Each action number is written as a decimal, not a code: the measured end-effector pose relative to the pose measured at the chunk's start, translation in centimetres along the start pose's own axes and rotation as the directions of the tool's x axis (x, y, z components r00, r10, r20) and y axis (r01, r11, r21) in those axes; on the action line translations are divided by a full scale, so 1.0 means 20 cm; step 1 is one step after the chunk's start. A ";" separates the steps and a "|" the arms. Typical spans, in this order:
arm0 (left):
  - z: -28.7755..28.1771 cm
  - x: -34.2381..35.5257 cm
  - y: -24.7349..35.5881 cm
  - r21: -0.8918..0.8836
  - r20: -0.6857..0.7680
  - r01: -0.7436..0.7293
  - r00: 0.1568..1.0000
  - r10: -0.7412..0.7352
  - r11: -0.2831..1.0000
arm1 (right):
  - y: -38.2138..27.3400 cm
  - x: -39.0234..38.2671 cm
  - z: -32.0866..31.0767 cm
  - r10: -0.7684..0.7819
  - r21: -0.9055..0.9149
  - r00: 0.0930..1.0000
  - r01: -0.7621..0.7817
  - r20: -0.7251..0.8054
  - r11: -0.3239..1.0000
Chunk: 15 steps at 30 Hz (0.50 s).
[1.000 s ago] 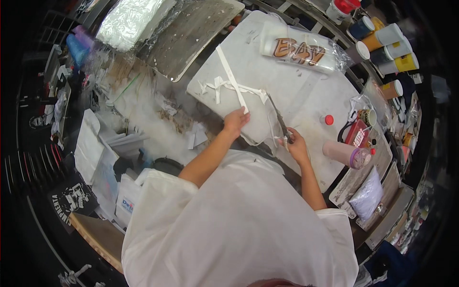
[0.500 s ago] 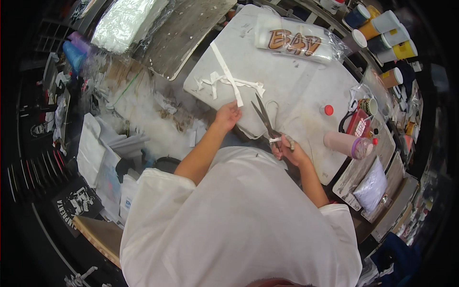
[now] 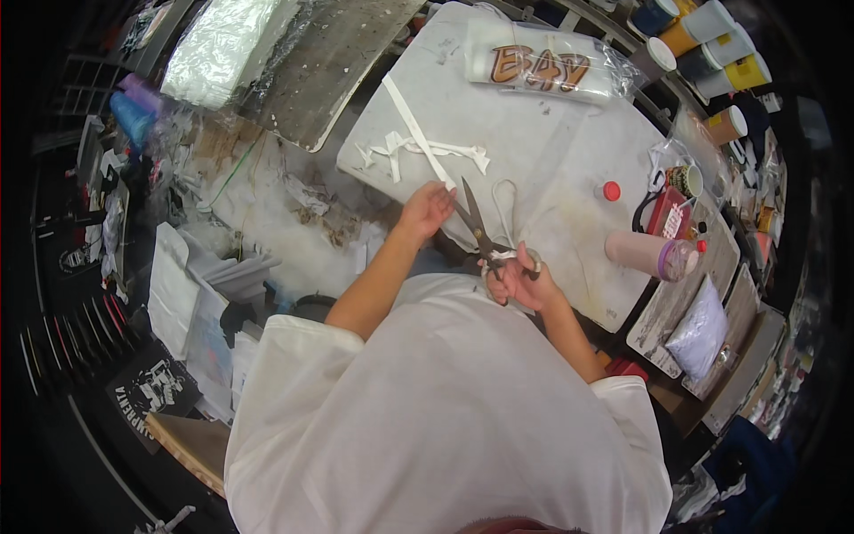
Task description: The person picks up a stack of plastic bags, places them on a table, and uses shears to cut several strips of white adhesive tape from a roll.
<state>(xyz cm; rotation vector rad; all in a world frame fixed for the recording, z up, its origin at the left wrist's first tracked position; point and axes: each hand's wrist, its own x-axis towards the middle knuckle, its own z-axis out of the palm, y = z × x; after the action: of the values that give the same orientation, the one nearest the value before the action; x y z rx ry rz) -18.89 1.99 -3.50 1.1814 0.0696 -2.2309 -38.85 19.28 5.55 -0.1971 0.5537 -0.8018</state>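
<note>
My left hand (image 3: 428,209) pinches the lower end of a long white strip (image 3: 408,117), which lies diagonally on the pale worktable (image 3: 569,169). My right hand (image 3: 521,283) grips large dark-bladed scissors (image 3: 473,218) with white wrapping at the handles. Their blades are apart and point up toward the strip, close to my left fingertips; I cannot tell whether they touch it. Crumpled white scraps (image 3: 467,151) lie across and beside the strip, and a pale loop of cord (image 3: 504,205) lies right of the blades.
A wrapped roll with orange lettering (image 3: 543,67) lies at the back. On the right are a red cap (image 3: 611,190), pink bottle (image 3: 642,254), red box (image 3: 667,209) and several paint tubs (image 3: 703,36). A grey board (image 3: 320,62) adjoins at upper left; papers and rubbish (image 3: 187,303) fill the left.
The scissor blades have spread apart and swung up and left toward the strip. My left hand has shifted up and left in view, as has the whole table scene.
</note>
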 end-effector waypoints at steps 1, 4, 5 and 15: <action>0.00 0.00 0.00 -0.002 0.002 0.007 1.000 -0.007 1.000 | 0.01 0.01 -0.01 -0.003 0.011 1.000 0.003 0.001 1.000; -0.01 0.00 0.00 -0.053 -0.003 0.019 1.000 -0.019 0.998 | 0.02 -0.01 -0.02 -0.022 0.060 0.999 0.024 -0.036 0.998; -0.02 0.01 0.00 -0.053 -0.017 0.012 1.000 -0.013 0.999 | 0.01 -0.02 -0.04 -0.053 -0.056 0.985 0.044 -0.164 0.997; -0.10 0.07 -0.01 0.020 -0.020 -0.084 0.996 0.085 0.996 | 0.03 -0.02 -0.18 -0.764 -0.821 0.634 -0.496 -0.119 -0.284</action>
<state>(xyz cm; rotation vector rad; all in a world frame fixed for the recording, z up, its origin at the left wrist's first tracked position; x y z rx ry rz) -18.23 2.10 -5.85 1.1958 0.0067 -2.1501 -40.56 20.09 2.41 -1.7787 2.1760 -0.3799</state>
